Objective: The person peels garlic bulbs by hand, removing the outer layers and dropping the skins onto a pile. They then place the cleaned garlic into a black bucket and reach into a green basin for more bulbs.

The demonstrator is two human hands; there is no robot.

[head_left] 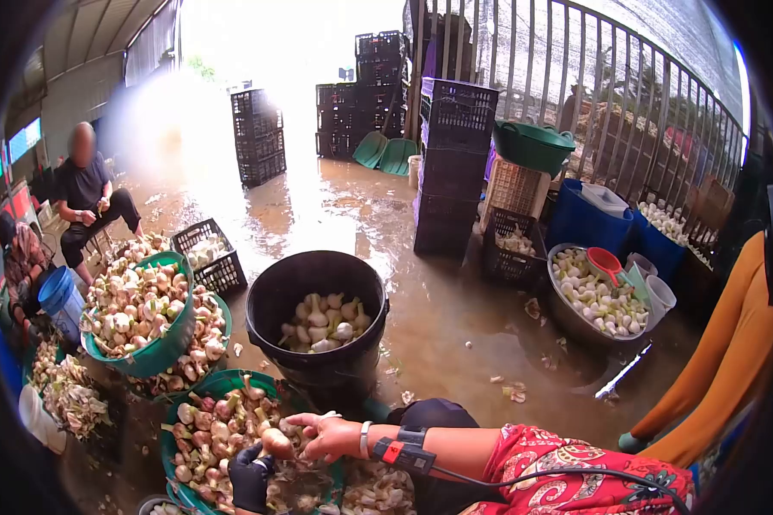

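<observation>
My right hand (pixel 328 435), with a red patterned sleeve and a wristband, reaches left over a green tub (pixel 232 380) full of unpeeled garlic. Its fingertips are on a pinkish garlic bulb (pixel 276 442). My left hand (pixel 249 481), in a black glove, curls up under the same bulb from below. A black bucket (pixel 275 296) with some white peeled garlic in it stands just beyond the tub.
Two more green tubs (pixel 167 348) heaped with garlic stand at left, near a seated person (pixel 86 197). A metal basin (pixel 567 322) of peeled garlic with a red scoop (pixel 607 261) is at right. Black crates (pixel 451 172), blue barrels and a person's orange sleeve (pixel 721 360) ring the wet floor.
</observation>
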